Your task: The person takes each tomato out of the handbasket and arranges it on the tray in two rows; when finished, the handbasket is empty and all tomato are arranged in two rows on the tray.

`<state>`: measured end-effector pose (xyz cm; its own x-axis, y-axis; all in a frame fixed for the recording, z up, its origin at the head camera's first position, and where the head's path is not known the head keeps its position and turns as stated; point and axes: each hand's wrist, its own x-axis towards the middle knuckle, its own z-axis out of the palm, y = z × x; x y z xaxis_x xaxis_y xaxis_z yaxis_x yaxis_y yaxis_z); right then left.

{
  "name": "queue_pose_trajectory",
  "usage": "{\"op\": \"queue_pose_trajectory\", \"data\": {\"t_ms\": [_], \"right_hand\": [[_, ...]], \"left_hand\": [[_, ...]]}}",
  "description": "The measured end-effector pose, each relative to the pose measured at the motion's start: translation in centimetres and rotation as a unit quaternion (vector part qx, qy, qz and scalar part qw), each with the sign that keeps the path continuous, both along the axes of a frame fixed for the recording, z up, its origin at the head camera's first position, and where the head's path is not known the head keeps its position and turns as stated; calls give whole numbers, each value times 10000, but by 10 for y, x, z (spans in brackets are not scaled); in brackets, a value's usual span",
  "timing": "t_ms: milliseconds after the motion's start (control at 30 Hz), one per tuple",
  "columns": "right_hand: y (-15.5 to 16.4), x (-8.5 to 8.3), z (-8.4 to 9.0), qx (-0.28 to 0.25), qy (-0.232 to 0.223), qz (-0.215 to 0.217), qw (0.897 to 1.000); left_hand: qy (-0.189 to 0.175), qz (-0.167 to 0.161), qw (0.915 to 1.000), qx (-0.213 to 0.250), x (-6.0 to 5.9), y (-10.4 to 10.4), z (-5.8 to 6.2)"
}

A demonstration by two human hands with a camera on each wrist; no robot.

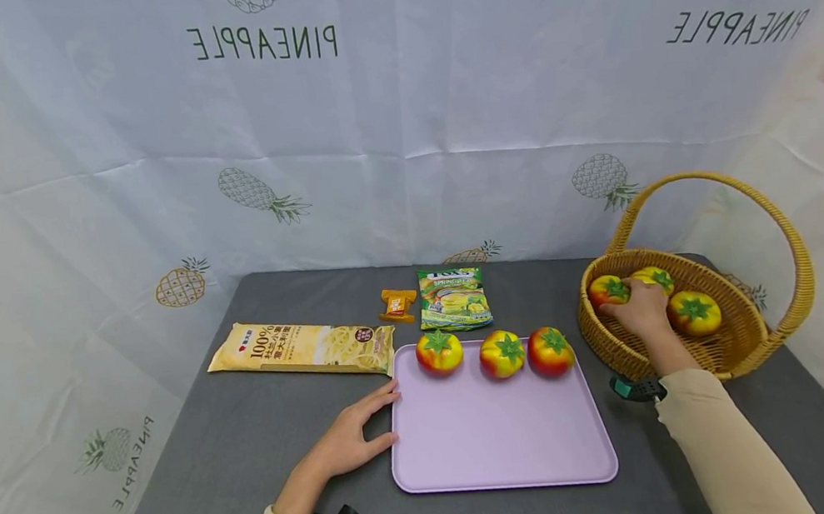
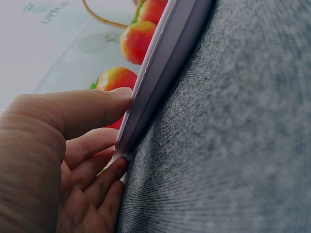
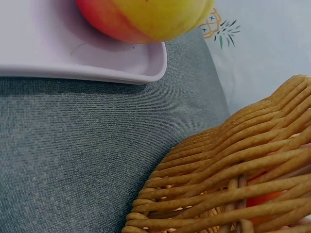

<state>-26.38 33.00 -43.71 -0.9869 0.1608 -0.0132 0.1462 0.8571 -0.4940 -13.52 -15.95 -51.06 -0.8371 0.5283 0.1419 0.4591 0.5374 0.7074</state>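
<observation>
My left hand (image 1: 355, 435) lies at the left edge of the lilac tray (image 1: 499, 440), fingers relaxed. In the left wrist view its thumb and fingertips touch the rim. Along the tray's back stand three red-and-yellow persimmons with green leafy tops: a left one (image 1: 439, 353), a middle one (image 1: 501, 354) and a right one (image 1: 550, 351). Inside the wicker basket (image 1: 724, 358), my right hand (image 1: 644, 312) grips a persimmon (image 1: 607, 290) at the left side, its fingertips partly hidden. Beside it are a yellower persimmon (image 1: 657, 278) and another persimmon (image 1: 694, 313).
A long yellow noodle packet (image 1: 301, 348) lies behind the left hand. Behind the tray are a small orange wrapped snack (image 1: 398, 304) and a green candy bag (image 1: 453, 299). The basket's tall handle (image 1: 769, 211) arches up at right. A pineapple-print curtain (image 1: 396, 108) hangs behind the table.
</observation>
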Motion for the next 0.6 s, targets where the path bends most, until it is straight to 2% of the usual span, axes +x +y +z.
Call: {"op": "queue_pose_trajectory", "data": {"t_ms": [267,600], "right_hand": [[-2,3,5,-215,-96,135,9996],[-5,12,15,-487,53,109,9987]], "left_hand": [[9,20,10000,12,0,0,1],[-134,35,9999,-4,0,0,1]]}}
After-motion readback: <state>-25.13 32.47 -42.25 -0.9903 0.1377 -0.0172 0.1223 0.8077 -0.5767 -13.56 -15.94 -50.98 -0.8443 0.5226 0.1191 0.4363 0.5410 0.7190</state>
